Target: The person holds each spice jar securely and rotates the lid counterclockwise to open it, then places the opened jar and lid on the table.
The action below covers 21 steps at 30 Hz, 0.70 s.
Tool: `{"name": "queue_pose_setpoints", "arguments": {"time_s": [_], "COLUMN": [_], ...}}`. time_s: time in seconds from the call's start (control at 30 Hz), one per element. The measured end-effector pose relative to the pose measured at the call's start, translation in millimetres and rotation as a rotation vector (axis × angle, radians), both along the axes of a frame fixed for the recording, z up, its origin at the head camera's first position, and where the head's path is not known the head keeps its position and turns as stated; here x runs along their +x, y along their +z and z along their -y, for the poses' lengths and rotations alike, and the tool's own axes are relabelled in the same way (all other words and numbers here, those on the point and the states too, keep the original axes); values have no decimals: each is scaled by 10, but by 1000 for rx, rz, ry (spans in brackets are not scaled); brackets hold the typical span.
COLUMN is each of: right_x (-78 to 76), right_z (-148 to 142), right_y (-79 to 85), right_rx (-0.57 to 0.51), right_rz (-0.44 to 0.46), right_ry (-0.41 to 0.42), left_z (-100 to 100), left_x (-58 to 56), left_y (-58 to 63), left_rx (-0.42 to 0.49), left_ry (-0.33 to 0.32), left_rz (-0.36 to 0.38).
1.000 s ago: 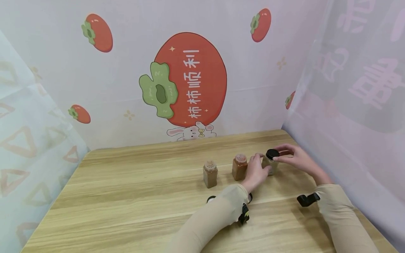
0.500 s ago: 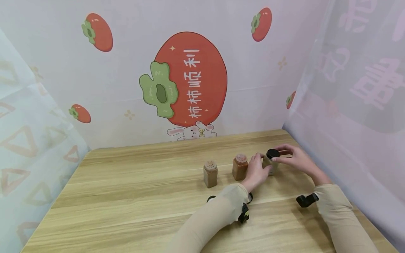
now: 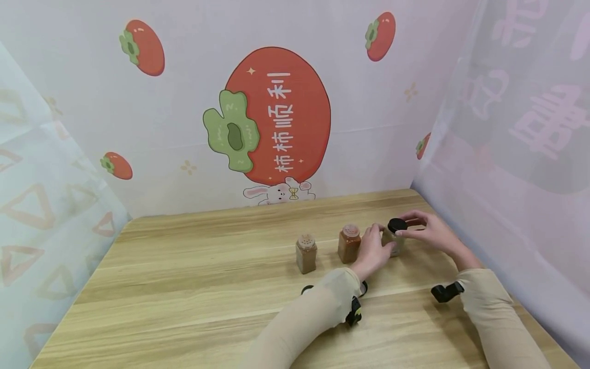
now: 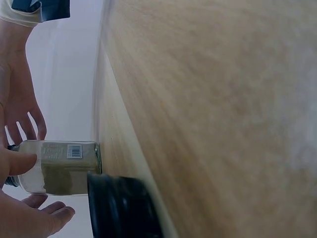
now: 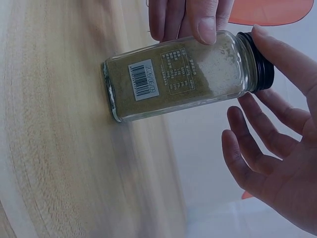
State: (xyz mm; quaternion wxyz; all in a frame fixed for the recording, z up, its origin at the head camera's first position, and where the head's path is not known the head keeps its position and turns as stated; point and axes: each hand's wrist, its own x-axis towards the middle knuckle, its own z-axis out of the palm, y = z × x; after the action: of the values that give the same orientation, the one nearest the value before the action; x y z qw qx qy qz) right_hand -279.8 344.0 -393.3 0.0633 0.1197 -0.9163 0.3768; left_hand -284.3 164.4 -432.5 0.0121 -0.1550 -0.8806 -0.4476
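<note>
A square glass spice jar (image 3: pixel 399 247) of greenish-brown powder stands upright at the right of the table. Its barcode label shows in the right wrist view. My left hand (image 3: pixel 372 250) grips the jar's body, its thumb on the near side. The thumb and index finger of my right hand (image 3: pixel 434 234) pinch the black lid (image 3: pixel 397 224) from the right. Seen from the right wrist, that lid (image 5: pixel 261 63) sits on the jar's neck and the other fingers of the right hand (image 5: pixel 282 148) curl below it, off the glass.
Left of the hands stand two lidless spice shakers with perforated tops, one reddish-orange (image 3: pixel 349 247) and one brown (image 3: pixel 306 256). Black lids (image 3: pixel 308 289) lie partly hidden by the left sleeve; one black lid (image 4: pixel 121 206) looms close in the left wrist view. Printed cloth walls border the wooden table (image 3: pixel 184 287).
</note>
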Motion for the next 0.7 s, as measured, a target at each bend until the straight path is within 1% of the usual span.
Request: {"name": "queue_pose_setpoints", "arguments": {"time_s": [0.43,0.7], "right_x": [-28,-14], "right_z": [-6,-19], "right_y": [-29,-21], "right_rx": [-6,-1], "right_rz": [-10,-16], "right_ry": [1,12], "left_z": [8,19], "left_x": [-2,9], "left_y": [2,10], "left_rx": [-3,-3], "left_ry": [1,-12], "left_rz": [-6,-8]}}
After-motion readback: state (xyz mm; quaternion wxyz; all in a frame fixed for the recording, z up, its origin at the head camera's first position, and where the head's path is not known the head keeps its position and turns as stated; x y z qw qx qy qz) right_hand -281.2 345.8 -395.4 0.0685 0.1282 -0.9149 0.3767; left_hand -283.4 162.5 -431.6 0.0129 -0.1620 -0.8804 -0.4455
